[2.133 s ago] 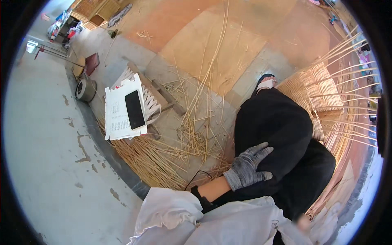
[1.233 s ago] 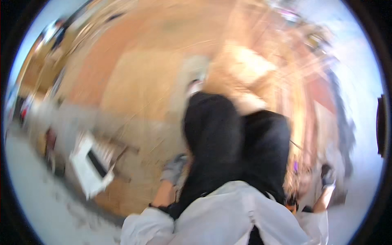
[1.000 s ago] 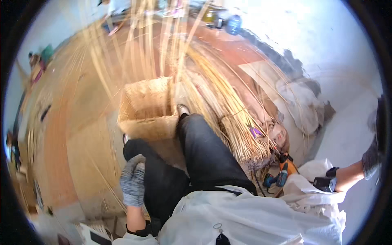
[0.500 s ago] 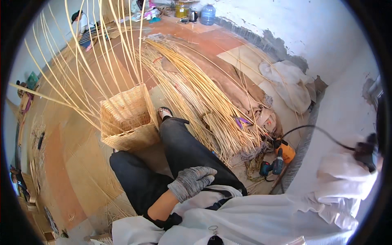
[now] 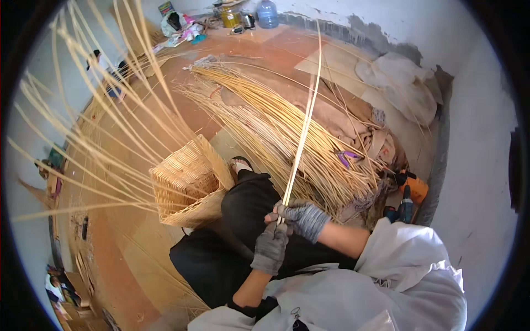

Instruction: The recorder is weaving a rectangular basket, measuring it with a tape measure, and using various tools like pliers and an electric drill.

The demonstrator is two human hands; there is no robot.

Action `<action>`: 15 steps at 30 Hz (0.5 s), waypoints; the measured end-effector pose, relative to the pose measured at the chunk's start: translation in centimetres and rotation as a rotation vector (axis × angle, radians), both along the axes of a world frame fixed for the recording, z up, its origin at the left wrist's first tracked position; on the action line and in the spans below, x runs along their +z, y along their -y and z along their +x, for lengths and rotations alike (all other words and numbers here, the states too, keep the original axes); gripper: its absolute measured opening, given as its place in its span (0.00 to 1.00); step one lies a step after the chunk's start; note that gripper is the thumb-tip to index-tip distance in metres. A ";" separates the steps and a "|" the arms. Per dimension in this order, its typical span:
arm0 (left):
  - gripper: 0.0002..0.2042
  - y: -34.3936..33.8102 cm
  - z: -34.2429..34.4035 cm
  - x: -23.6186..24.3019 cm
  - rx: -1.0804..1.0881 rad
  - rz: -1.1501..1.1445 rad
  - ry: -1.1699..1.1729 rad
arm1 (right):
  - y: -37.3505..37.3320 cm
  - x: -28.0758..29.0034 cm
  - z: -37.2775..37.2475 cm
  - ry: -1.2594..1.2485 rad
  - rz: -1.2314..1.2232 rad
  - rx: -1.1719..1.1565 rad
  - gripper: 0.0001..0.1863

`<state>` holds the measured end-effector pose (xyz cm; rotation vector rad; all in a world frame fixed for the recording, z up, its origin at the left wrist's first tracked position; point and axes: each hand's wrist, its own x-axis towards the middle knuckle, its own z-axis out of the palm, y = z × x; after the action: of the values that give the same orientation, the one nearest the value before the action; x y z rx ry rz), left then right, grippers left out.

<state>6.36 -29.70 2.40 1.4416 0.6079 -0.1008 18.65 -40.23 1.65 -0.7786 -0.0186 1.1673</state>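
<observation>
Both of my hands wear grey knitted gloves with bare fingertips and meet over my lap. My left hand is closed round the lower end of a pair of long pale wicker rods. Just above it, my right hand pinches the same rods. They rise away from me, leaning slightly right, across the bundle on the floor. In front of my knees a woven wicker basket stands tilted, untouched by either hand. Long uncut stakes fan up and left from its walls.
A thick bundle of rods lies on brown cloth to the right, with purple-handled pliers on top. Beyond it sit a cordless drill and an orange tool by the wall. A person sits at the far left.
My right arm has come in from the far right. My left hand has lifted off my lap, and both hands now hold the rods. The view has shifted, and the basket's stakes are blurred.
</observation>
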 end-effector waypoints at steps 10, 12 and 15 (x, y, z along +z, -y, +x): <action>0.17 -4.9 -4.8 2.1 -0.211 -0.471 -0.217 | 9.0 4.5 28.7 0.253 -0.130 -0.684 0.09; 0.19 -3.5 -0.1 0.6 -0.265 -0.502 -0.078 | 5.1 1.4 25.9 0.654 0.007 -0.269 0.06; 0.17 -1.3 10.5 1.4 -0.163 -0.492 0.082 | 0.4 3.8 12.0 0.092 0.057 -0.071 0.09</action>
<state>16.90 -28.40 3.80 1.0081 0.3635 -0.2973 30.67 -40.65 5.48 -0.7763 -0.0992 1.0585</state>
